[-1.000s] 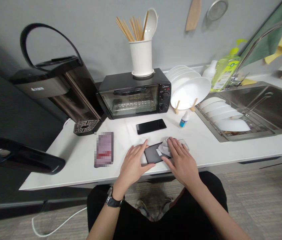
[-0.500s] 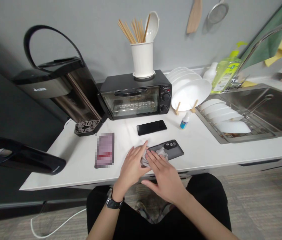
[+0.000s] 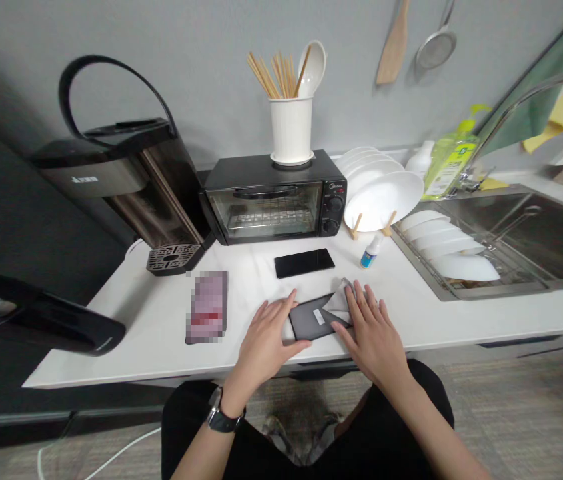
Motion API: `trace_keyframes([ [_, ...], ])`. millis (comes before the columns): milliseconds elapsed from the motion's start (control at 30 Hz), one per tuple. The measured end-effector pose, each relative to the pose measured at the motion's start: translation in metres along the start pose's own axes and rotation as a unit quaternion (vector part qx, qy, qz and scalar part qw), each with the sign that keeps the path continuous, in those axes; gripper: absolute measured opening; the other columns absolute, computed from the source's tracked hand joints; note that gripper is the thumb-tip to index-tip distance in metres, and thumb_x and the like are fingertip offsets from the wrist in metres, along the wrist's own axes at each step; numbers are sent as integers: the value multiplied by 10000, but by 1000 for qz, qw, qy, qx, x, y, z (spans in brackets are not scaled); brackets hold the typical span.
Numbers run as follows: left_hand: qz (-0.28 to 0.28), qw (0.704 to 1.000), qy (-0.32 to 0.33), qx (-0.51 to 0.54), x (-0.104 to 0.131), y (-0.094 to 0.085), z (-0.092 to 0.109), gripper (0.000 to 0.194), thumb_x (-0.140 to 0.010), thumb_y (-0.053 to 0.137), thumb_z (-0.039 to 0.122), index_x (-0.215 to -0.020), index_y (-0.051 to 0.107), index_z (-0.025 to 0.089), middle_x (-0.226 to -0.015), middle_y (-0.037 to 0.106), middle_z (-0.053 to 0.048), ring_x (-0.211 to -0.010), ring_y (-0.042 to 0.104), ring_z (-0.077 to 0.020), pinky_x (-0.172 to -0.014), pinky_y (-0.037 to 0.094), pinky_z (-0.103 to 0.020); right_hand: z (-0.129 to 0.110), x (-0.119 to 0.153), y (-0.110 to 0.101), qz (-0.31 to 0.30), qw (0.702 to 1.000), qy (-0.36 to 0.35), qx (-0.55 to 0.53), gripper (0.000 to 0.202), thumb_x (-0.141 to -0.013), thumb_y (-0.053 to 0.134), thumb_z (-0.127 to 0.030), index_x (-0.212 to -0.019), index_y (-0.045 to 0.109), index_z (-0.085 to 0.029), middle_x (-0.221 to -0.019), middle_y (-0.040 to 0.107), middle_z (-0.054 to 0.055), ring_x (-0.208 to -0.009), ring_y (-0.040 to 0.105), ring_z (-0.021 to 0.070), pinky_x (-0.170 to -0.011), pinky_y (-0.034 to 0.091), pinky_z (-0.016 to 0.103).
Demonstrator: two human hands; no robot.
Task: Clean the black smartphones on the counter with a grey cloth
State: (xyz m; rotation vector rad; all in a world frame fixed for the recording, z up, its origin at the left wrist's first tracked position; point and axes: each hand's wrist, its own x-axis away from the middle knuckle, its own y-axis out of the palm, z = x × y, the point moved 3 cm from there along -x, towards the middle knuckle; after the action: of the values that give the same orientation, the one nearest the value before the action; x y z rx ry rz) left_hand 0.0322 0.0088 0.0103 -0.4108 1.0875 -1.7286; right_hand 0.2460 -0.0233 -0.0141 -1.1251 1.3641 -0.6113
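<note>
A dark grey phone [image 3: 306, 321] lies back up near the counter's front edge, a small white label on its back. My left hand [image 3: 267, 339] grips its left end, thumb at the near edge and fingers at the far side. Over the phone's right end, my right hand [image 3: 375, 335] presses a light grey cloth [image 3: 337, 303] under its fingers; the camera end is covered. Beyond the phone lies a black phone [image 3: 304, 264], screen up. A small white bottle with a blue label [image 3: 369, 255] stands behind my right hand.
A pixelated purple flat object [image 3: 208, 303] lies to the left. Behind stand a water dispenser [image 3: 134, 180], a toaster oven [image 3: 271, 200] and plates in a rack [image 3: 386, 193]. At right is a sink [image 3: 526, 213] with bowls. A dark cylindrical object [image 3: 41, 317] juts in at far left.
My right hand has slid right with the cloth along the phone, baring the label and covering the cameras. My left hand stays at the phone's left end.
</note>
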Motion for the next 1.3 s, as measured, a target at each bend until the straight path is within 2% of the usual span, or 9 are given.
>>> trace_keyframes([
  [67,3,1000,1,-3,-1,0,0,1024,-865,824,419,-1661,181,359,-1481,614,-72,-1399,556,-288,-1272,286,-551,-5,-2,0,0,1000,-5,-6,895,-1036,447,-622,-1687,103,-112,-1720,216,204,-1593,225,398,-1215,337,636],
  [200,-11,1000,1,-4,-1,0,0,1033,-878,816,393,-1666,149,367,-1511,596,-67,-1407,549,-276,-1274,283,-543,-28,-5,0,-65,988,-125,-60,910,-1022,457,-651,-1687,121,-130,-1723,238,157,-1602,233,329,-1261,311,566],
  [367,-7,1000,0,-10,0,-1,1,1054,-852,839,441,-1664,176,337,-1484,615,-57,-1408,542,-261,-1287,265,-512,-11,-14,-3,-45,999,-6,-29,699,-1072,406,-551,-1644,333,-156,-1712,272,169,-1578,287,372,-1233,323,610],
  [533,-12,1000,-1,-9,-1,-1,1,1047,-863,830,440,-1668,169,331,-1492,606,-75,-1409,540,-267,-1279,277,-509,-20,-9,0,-81,986,-129,-70,767,-1047,442,-603,-1660,287,-169,-1709,300,128,-1578,306,315,-1256,328,535],
  [700,-8,1000,4,-9,0,-1,1,1050,-856,832,456,-1666,174,338,-1472,623,-65,-1396,553,-267,-1284,269,-513,-15,-10,-4,-29,998,-31,-48,743,-1059,432,-569,-1654,299,-143,-1686,339,172,-1559,333,371,-1224,346,600],
  [833,-9,1000,3,-11,1,0,0,1019,-875,812,451,-1667,182,331,-1519,583,-82,-1421,536,-272,-1281,277,-513,-26,-9,-1,-81,983,-144,-79,826,-1036,415,-655,-1653,284,-122,-1709,289,147,-1583,294,311,-1257,329,533],
  [1000,-8,1000,4,-9,-1,0,1,1030,-867,818,457,-1664,174,345,-1472,624,-58,-1407,545,-262,-1284,264,-525,-10,-11,-1,-29,999,-12,-28,804,-1050,396,-630,-1655,275,-114,-1716,245,182,-1590,254,372,-1232,313,619],
  [1167,-16,1000,2,-12,-2,1,0,1041,-871,820,428,-1669,157,341,-1529,576,-78,-1432,526,-264,-1284,264,-519,-30,-2,0,-71,985,-144,-57,952,-1001,409,-730,-1677,169,-104,-1725,228,157,-1609,207,326,-1263,290,567],
  [1300,-12,1000,6,-11,-1,1,-1,1037,-864,824,449,-1664,172,354,-1492,608,-61,-1415,540,-264,-1284,260,-525,0,-7,-2,-28,999,-28,-9,874,-1038,361,-676,-1677,178,-109,-1712,246,200,-1591,249,373,-1234,282,637],
])
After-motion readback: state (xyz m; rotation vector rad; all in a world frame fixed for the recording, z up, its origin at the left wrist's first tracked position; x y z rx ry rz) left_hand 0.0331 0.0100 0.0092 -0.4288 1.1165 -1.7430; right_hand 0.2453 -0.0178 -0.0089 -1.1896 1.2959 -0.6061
